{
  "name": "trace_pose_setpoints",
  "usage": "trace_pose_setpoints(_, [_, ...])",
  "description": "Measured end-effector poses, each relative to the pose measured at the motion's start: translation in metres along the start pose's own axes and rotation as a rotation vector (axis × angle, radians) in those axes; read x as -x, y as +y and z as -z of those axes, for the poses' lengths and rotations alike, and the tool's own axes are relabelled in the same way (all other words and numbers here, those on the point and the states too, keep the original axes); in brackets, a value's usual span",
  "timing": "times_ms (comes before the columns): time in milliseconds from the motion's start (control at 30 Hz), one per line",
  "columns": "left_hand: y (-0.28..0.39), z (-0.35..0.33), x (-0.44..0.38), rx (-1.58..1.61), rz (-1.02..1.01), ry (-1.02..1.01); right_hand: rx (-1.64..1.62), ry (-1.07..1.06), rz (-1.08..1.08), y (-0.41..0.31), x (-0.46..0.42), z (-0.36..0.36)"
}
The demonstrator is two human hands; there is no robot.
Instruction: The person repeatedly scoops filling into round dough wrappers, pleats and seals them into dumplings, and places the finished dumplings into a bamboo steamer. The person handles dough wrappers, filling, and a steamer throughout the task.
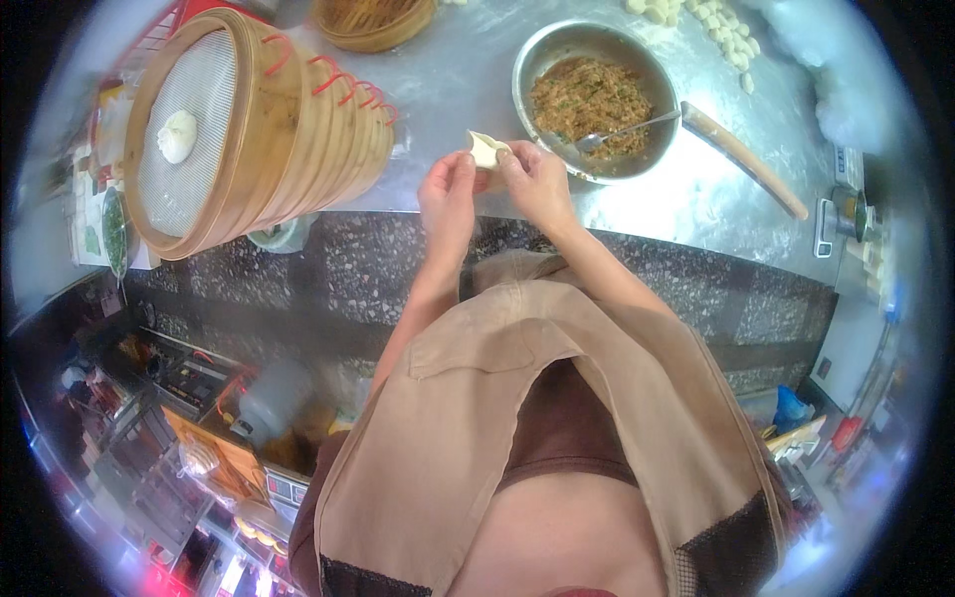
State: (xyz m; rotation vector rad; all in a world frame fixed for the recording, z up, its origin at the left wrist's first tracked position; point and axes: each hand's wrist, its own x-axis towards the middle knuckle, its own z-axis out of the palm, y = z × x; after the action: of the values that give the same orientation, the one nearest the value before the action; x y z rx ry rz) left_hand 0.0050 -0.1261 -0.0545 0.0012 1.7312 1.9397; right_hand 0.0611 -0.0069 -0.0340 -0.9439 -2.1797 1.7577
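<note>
Between my two hands is a pale dough wrapper (486,151), its edge raised and partly folded. My left hand (449,190) pinches its left side, and my right hand (539,183) grips its right side with thumb and fingers. Whether there is filling inside the wrapper, I cannot tell. Just beyond my right hand stands a steel bowl (528,93) of brown minced filling (593,104) with green bits. A metal spoon (589,142) rests in it, its handle over the right rim.
Stacked bamboo steamers (298,127) rise at the left, a pleated bun (177,137) on the top mesh. Right of the bowl lies a wooden rolling pin (746,160). Several dough pieces (727,33) sit at the far right of the steel table (448,82). Another bamboo steamer (373,22) stands behind.
</note>
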Motion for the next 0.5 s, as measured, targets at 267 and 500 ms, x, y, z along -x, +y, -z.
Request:
trace_pose_setpoints(267, [0.005, -0.002, 0.000, 0.229, 0.050, -0.014, -0.327, 0.057, -0.065, 0.004, 0.003, -0.006])
trace_pose_setpoints(500, [0.014, 0.008, -0.001, 0.463, 0.215, -0.075, -0.804, -0.071, -0.318, 0.010, 0.000, -0.006])
